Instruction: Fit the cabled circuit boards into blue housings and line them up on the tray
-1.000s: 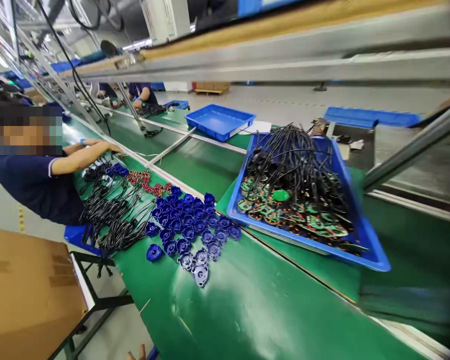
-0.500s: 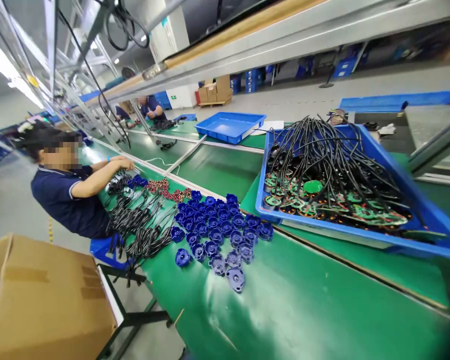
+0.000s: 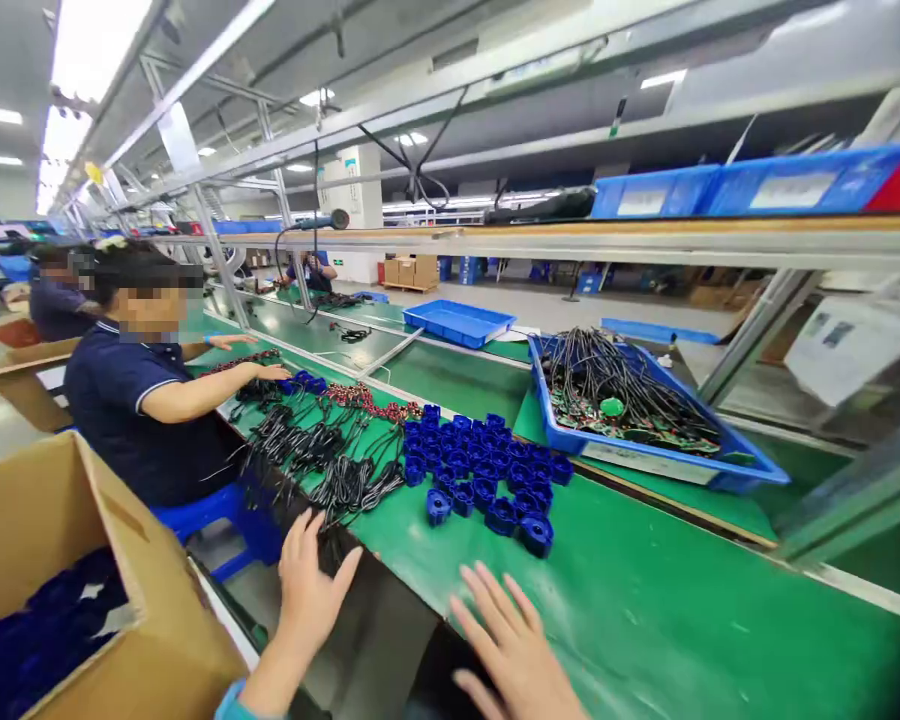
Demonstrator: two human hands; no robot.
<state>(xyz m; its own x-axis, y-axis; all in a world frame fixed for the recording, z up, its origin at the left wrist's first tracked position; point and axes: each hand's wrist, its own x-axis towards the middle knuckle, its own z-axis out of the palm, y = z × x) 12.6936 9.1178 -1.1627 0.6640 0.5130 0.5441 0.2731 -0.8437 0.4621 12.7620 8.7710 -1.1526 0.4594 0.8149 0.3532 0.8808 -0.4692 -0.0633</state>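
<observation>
Head view shows both hands empty and spread over the near edge of the green bench (image 3: 645,620). Left hand (image 3: 309,590) has its fingers open, tips just short of the nearest black cable bundles (image 3: 322,465); right hand (image 3: 514,650) lies flat and open on the green mat, gripping nothing, close to the blue plastic housings (image 3: 487,470).

As a judgement of progress: about 30 housings sit laid out in a tight cluster on the bench, and more fill the cardboard box (image 3: 82,600) at the left, so laying out looks well begun but none shows a cable fitted. Blue tray (image 3: 720,470) behind holds green circuit boards with black leads, untouched by these hands.

Cable bundles lie fanned, long axes running from the near left toward the far right, ends pointing at the housings. Round housings rest with open sides up.

A seated co-worker's hand (image 3: 270,372) handles cables farther along.
</observation>
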